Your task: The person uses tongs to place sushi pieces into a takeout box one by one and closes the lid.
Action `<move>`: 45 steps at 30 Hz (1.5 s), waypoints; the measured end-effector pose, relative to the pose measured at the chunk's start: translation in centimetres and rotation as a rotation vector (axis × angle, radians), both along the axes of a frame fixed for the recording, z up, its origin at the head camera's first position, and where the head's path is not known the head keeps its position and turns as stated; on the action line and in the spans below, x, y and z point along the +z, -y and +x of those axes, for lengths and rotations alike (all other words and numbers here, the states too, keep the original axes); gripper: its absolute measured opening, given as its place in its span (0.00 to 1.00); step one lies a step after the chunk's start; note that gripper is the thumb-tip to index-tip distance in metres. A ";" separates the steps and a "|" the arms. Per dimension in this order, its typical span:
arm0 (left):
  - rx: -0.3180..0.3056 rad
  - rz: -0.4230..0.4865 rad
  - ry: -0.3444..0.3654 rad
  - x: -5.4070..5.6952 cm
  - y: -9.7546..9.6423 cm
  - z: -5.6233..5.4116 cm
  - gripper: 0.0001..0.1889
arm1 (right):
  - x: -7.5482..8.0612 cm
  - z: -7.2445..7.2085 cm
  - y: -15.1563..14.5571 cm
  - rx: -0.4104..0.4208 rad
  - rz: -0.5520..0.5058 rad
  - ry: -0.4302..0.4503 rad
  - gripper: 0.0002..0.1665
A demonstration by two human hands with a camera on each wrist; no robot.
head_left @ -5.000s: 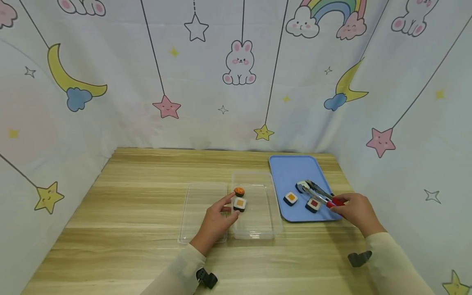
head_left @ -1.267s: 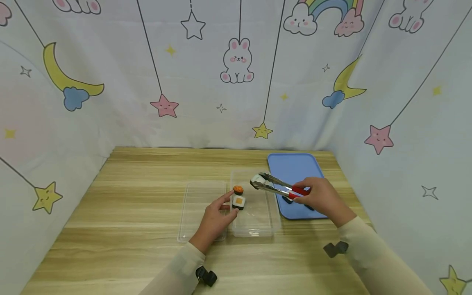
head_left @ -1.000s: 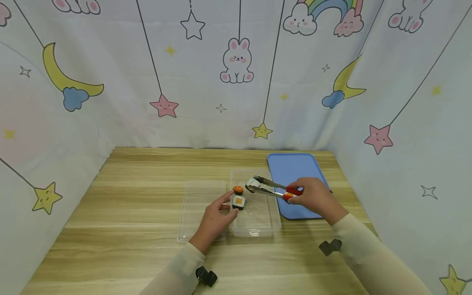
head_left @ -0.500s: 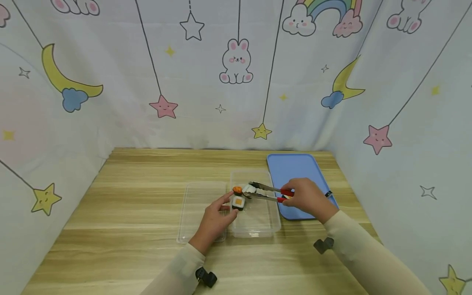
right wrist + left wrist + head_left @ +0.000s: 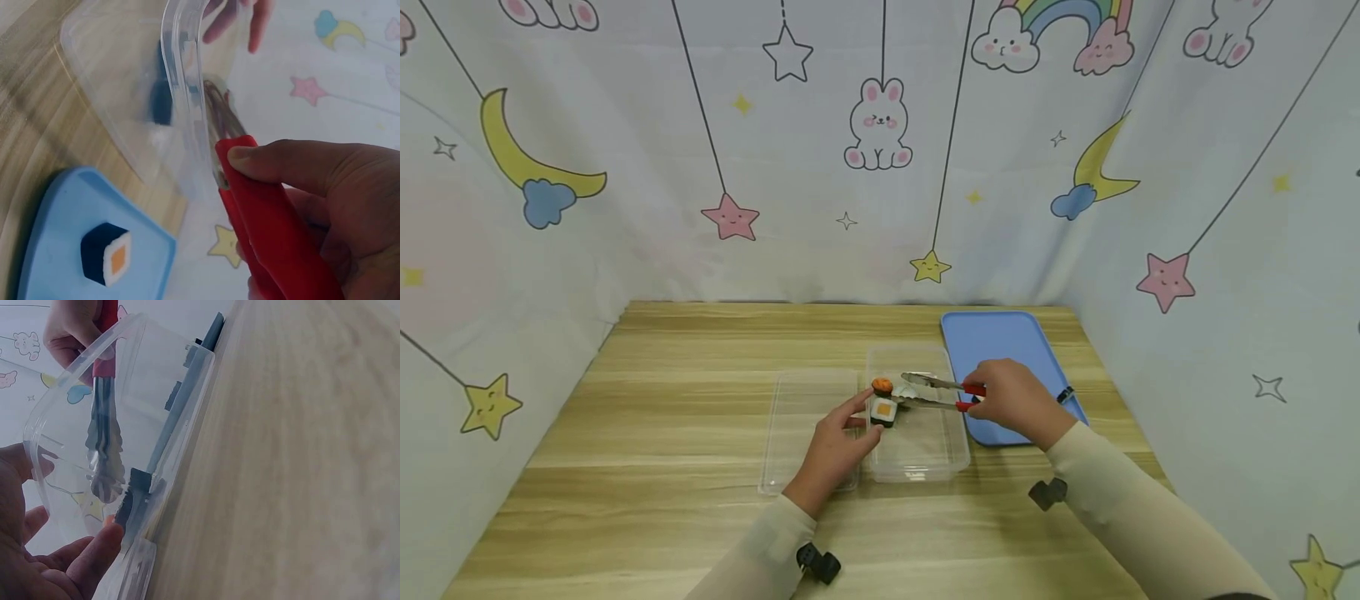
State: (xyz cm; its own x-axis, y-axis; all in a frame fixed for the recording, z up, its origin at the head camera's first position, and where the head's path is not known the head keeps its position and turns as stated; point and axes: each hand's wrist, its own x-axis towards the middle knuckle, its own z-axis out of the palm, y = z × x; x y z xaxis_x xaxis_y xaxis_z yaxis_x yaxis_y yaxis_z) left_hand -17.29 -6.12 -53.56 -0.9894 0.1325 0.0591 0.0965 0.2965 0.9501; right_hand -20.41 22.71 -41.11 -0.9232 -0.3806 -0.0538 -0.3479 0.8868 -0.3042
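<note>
My right hand [image 5: 1017, 402] grips red-handled tongs [image 5: 931, 382]. Their metal tips are spread inside a clear plastic box [image 5: 925, 454], around a whitish sushi piece [image 5: 906, 392] on its floor. Beside that piece, along the box's left wall, sit an orange-topped sushi [image 5: 882, 386] and a toy sushi roll [image 5: 883, 412] with an orange centre. My left hand [image 5: 833, 450] rests against the box's left side, its fingers spread. In the left wrist view the scalloped tong tips show through the clear wall; whether they touch the whitish piece I cannot tell.
A blue tray [image 5: 1000, 333] stands right of the box, partly covered by my right hand. One sushi roll [image 5: 106, 253] on it shows in the right wrist view. A clear lid [image 5: 805, 433] lies left of the box, under my left hand. Printed cloth hangs behind the table.
The tongs picked up the whitish sushi piece from the tray, carried it left and lowered it into the box. Their tips have now spread apart. My left hand has stayed by the box.
</note>
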 end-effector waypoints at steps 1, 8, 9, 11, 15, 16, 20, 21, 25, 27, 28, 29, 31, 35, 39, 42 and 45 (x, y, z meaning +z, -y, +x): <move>-0.001 0.001 0.000 0.0 0.0 0.0 0.33 | 0.0 0.0 0.0 0.003 0.007 0.000 0.13; 0.001 -0.008 0.004 0.0 0.0 0.0 0.33 | -0.1 0.0 -0.3 -0.015 -0.016 0.010 0.16; 0.000 -0.011 -0.001 -0.1 0.0 0.0 0.33 | -0.2 0.0 -0.4 -0.021 -0.021 0.010 0.17; 0.000 -0.012 -0.001 -0.1 0.0 -0.1 0.33 | -0.2 0.0 -0.7 -0.035 -0.035 0.010 0.20; 0.002 -0.010 0.004 0.0 -0.1 0.0 0.33 | 0.0 0.0 -1.4 -0.067 -0.072 0.012 0.24; 0.002 -0.011 0.006 0.1 -0.1 0.0 0.33 | 0.1 0.0 -1.6 -0.077 -0.084 0.011 0.26; 0.003 -0.012 0.009 0.1 -0.1 0.0 0.33 | 0.3 0.2 -2.8 -0.132 -0.120 -0.030 0.28; 0.003 -0.013 0.008 0.1 -0.1 0.0 0.33 | 0.3 0.2 -3.2 -0.144 -0.128 -0.049 0.29; 0.007 0.001 0.015 0.2 -0.1 -0.1 0.33 | 0.2 0.2 -5.1 -0.204 -0.151 -0.096 0.31; 0.008 0.007 0.018 0.2 -0.1 -0.1 0.33 | 0.1 0.2 -6.3 -0.248 -0.162 -0.090 0.33; 0.009 0.011 0.020 0.2 -0.1 -0.1 0.33 | -0.1 0.2 -6.9 -0.273 -0.167 -0.079 0.33; 0.009 0.014 0.022 0.2 -0.1 -0.1 0.33 | -0.3 0.2 -7.6 -0.298 -0.173 -0.067 0.33; 0.008 0.015 0.026 0.2 -0.1 -0.1 0.33 | -0.7 0.3 -8.8 -0.342 -0.177 -0.038 0.35; 0.005 0.013 0.029 0.3 -0.1 -0.1 0.33 | -1.8 1.0 -11.1 -0.394 -0.187 0.002 0.36; 0.003 0.008 0.027 0.2 -0.1 0.0 0.33 | -2.8 1.7 -12.7 -0.408 -0.169 0.024 0.35; 0.002 0.006 0.024 0.1 -0.1 0.0 0.33 | -3.5 2.2 -13.5 -0.419 -0.157 0.051 0.37; 0.001 0.005 0.025 0.1 -0.1 0.0 0.33 | -4.1 2.7 -14.0 -0.414 -0.153 0.077 0.37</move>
State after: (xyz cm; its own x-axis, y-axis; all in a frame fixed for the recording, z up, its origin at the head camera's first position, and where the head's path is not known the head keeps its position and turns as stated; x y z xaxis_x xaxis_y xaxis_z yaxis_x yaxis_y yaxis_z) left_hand -17.29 -6.05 -53.50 -0.9908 0.1308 0.0354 0.0726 0.2915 0.9538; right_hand -17.74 36.72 -45.16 -0.9949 0.0108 -0.1005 0.0555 0.8894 -0.4538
